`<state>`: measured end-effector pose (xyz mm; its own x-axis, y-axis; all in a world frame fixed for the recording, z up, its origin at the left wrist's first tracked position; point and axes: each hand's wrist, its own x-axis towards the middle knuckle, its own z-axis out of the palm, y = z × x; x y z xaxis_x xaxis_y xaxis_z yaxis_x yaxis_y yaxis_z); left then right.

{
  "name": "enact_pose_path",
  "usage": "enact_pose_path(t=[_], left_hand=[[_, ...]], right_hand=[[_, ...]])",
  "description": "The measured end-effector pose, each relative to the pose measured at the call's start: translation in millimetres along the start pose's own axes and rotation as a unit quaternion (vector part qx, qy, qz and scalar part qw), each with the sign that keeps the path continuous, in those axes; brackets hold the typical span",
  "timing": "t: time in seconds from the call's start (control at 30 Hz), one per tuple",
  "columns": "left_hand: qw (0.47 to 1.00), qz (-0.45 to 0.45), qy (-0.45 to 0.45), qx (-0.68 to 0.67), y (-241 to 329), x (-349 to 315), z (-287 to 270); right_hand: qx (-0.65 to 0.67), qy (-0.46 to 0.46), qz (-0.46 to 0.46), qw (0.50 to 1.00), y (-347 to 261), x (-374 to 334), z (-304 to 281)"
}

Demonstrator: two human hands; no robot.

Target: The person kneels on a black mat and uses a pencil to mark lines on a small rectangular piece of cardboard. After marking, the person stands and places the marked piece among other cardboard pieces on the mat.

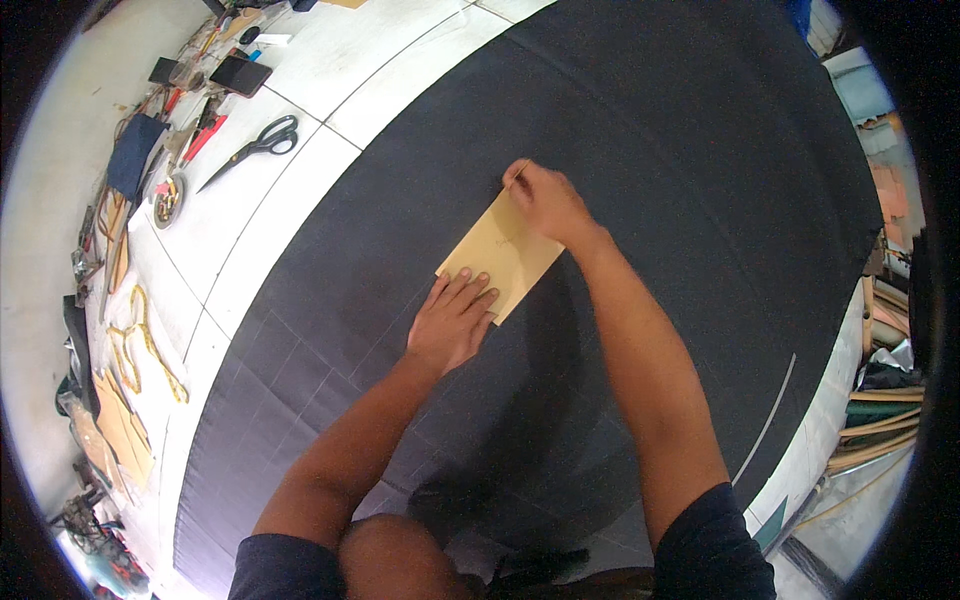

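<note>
A tan rectangular card piece (512,245) lies tilted on a wide sheet of black fabric (660,120). My left hand (455,315) rests flat on the card's near end, fingers spread and pressing it down. At the far end, my right hand (548,203) has its fingers pinched together by the card's corner. Whatever those fingers hold is too small and hidden to name. Thin pale lines mark the fabric in a grid to the left of and below my left hand.
Black-handled scissors (262,145) lie on the white tiled surface (310,75) at left. Near them are a dark phone (240,73), a round dish (168,200) and a yellow measuring tape (143,340). A pale ruler-like strip (768,420) lies at the fabric's right.
</note>
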<state>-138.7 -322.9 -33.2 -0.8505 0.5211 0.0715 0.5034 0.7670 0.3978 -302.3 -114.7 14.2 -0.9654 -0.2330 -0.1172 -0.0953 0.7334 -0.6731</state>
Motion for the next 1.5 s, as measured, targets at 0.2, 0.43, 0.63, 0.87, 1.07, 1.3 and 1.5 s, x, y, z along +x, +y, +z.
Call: enact_pose_path(t=[0.2,0.43,0.63,0.87,1.07,1.3,1.5], left_hand=[[1.000,-0.003,0.000,-0.014,1,0,-2],[1.000,-0.003,-0.008,-0.019,-1,0,-3],[0.999,-0.007,-0.001,-0.036,0,0,-2],[0.999,-0.002,0.016,-0.040,1,1,-4],[0.999,-0.003,0.019,-0.027,-1,0,-1],[1.000,-0.003,0.018,-0.016,2,1,-2],[0.999,-0.002,0.050,-0.020,2,1,1]], right_hand=[[-0.005,0.098,0.071,0.993,21,25,-14],[0.020,0.125,0.076,0.989,27,22,-3],[-0.021,0.132,0.071,0.988,22,15,-3],[0.022,0.173,0.039,0.984,25,12,3],[-0.003,0.192,0.045,0.980,13,3,8],[0.028,0.275,0.147,0.950,47,-52,20],[0.158,0.294,0.239,0.912,50,-90,9]])
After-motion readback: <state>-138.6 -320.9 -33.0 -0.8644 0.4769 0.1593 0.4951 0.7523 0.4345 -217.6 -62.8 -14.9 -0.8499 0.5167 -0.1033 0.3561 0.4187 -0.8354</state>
